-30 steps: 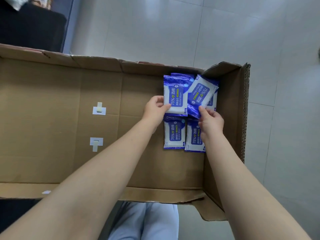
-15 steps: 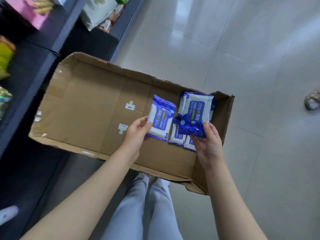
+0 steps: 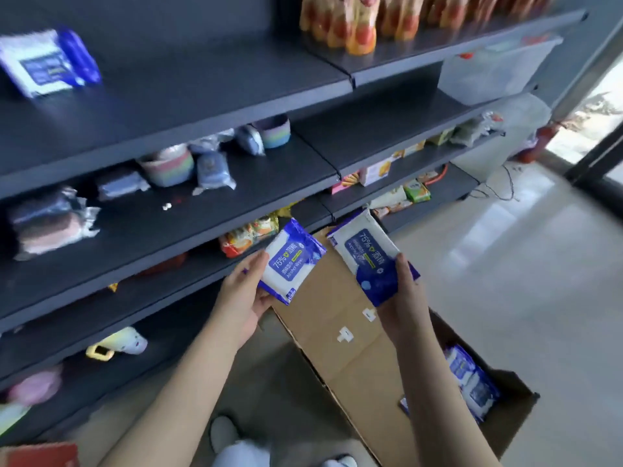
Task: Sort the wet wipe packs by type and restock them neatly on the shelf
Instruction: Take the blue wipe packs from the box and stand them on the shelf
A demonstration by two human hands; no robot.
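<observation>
My left hand (image 3: 241,298) grips a blue and white alcohol wipe pack (image 3: 292,261) by its lower left edge. My right hand (image 3: 403,298) holds a second wipe pack (image 3: 367,254) of the same kind, tilted the other way. Both packs hang above the open cardboard box (image 3: 333,318) on the floor. More wipe packs (image 3: 472,379) lie at the box's near right end. On the top dark shelf (image 3: 188,85) at the far left lie wipe packs (image 3: 43,62) of the same blue and white look.
Dark shelving fills the left and upper view, with rolled cloths and wrapped goods (image 3: 168,166) on the middle tier and snack bags (image 3: 249,234) lower down. Orange bottles (image 3: 340,21) stand on the top right shelf. Pale tiled floor (image 3: 505,264) lies to the right.
Both hands have lifted one wipe pack each out of the box. My view has swung up from the box to the shelves.
</observation>
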